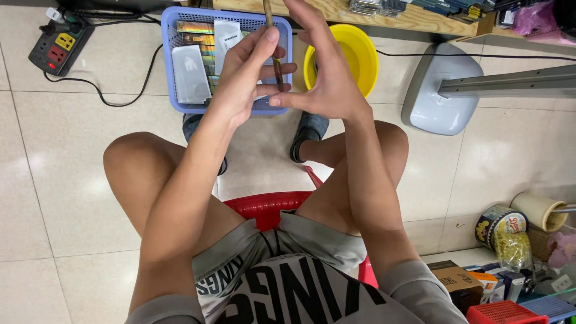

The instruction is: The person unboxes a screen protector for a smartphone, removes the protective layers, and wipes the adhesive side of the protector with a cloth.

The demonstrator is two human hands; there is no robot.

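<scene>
My left hand (243, 75) is curled around a thin brown stick (275, 66) that stands upright in front of me, its top running past the frame's upper edge. My right hand (324, 72) is beside it with fingers spread upward; its thumb tip touches the left hand's fingers near the stick's lower end. Both hands hover above a blue plastic basket (180, 108) holding several flat packets. I sit on a red plastic stool (264, 207) with knees apart.
A yellow bowl (360, 51) sits right of the basket. A power strip (60, 45) with a black cable lies far left. A grey fan base (432, 90) stands right. Tins, boxes and small baskets (510, 276) crowd the lower right. A wooden board (384, 18) runs along the top.
</scene>
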